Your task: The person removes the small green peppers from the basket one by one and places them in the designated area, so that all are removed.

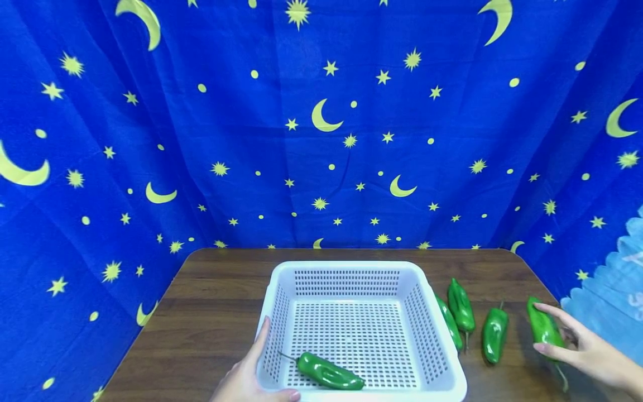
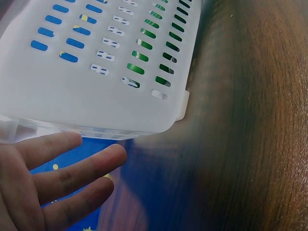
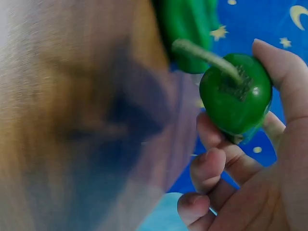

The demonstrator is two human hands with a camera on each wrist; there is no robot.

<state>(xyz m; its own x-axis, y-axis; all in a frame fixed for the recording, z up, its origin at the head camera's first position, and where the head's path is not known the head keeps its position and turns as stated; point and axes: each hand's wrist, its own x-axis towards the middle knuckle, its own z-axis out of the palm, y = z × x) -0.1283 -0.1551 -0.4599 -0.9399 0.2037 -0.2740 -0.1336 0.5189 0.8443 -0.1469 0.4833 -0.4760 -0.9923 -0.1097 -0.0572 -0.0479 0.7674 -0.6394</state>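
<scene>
A white perforated plastic basket [image 1: 441,357] stands on the table, with one green pepper [image 1: 329,371] lying inside near its front. My left hand [image 1: 248,368] rests against the basket's near left corner, thumb at the front rim and a finger along the left side. In the left wrist view, straight, spread fingers [image 2: 72,178] show beside the basket's wall. My right hand [image 1: 585,346] grips another green pepper [image 1: 543,324] between thumb and fingers, right of the basket. Its stem points toward the camera in the right wrist view, where the pepper [image 3: 236,96] is seen end-on.
Between basket and right hand lie more green peppers: one [image 1: 494,335] apart, one [image 1: 460,307] farther back, and one [image 1: 449,324] partly hidden by the basket rim. The dark wood table [image 1: 211,312] meets a blue star-and-moon cloth [image 1: 241,139] behind and at the sides.
</scene>
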